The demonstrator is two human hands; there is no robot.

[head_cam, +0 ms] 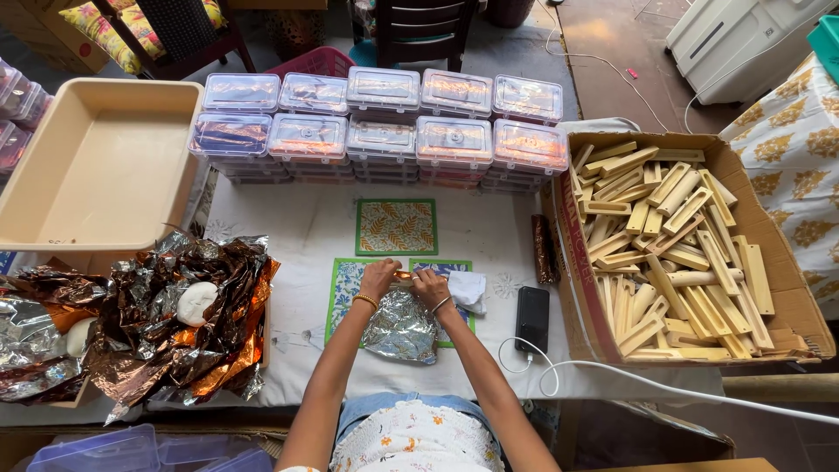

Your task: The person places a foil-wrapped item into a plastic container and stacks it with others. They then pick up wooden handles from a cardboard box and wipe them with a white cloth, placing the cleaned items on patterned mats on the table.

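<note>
Both hands at table centre: left hand (pixel 377 278) and right hand (pixel 431 286) pinch small copper-wrapped piece (pixel 403 278) over foil sheet (pixel 402 327). One wrapped stick (pixel 544 249) lies right. Box of bare wooden sticks (pixel 673 245) far right nearly full; foil pile (pixel 175 315) left. Wrapping looks barely begun.

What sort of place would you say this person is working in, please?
Probably a small home packing workshop: a cardboard box of wooden pieces, stacked clear lidded containers, and crumpled foil sheets beside the worktable.
</note>
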